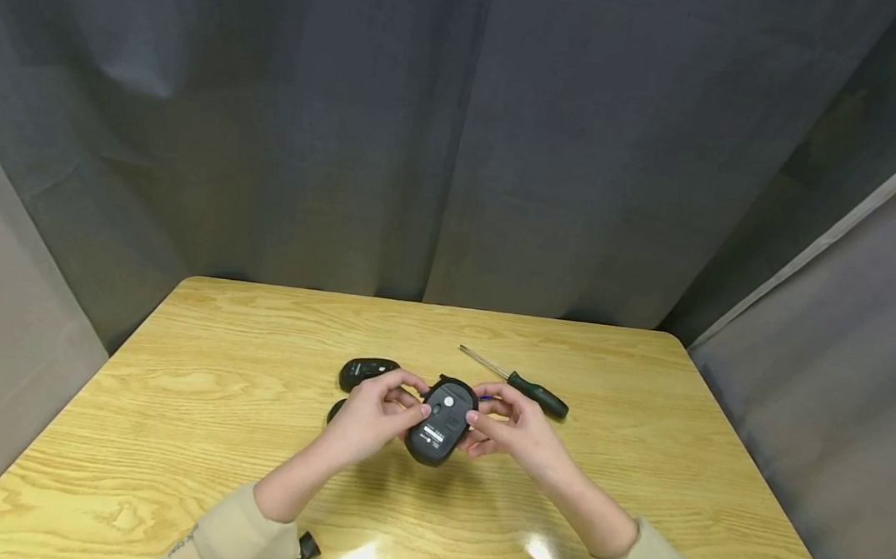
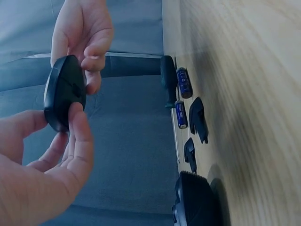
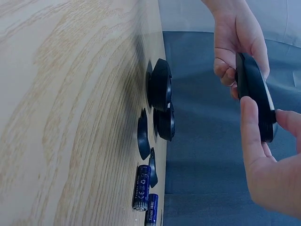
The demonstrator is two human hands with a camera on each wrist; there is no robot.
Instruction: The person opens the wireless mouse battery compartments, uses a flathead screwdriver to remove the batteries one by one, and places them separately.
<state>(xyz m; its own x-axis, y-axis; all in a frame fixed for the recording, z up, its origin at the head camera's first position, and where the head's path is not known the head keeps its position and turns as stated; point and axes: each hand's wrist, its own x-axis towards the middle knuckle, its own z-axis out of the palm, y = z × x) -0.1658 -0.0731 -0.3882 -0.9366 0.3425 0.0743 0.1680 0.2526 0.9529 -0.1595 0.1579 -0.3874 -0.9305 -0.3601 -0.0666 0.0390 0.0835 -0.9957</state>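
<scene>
A black computer mouse (image 1: 442, 421) is held above the table, its underside with a label and a pale round spot facing the head camera. My left hand (image 1: 370, 414) pinches its left edge between thumb and fingers. On the opposite edge, my right hand (image 1: 520, 433) grips it the same way, with the thumb on the underside. The left wrist view shows the mouse edge-on between both hands. Beyond the hands, two blue batteries (image 2: 184, 83) lie on the table beside two small black plastic pieces (image 2: 197, 117); in the head view the hands mostly hide these.
Two more black mice (image 3: 161, 84) rest on the table to the left of the held one. A screwdriver (image 1: 536, 394) with a dark green handle lies behind my right hand. The wooden table (image 1: 265, 330) ends at a grey curtain (image 1: 349, 142).
</scene>
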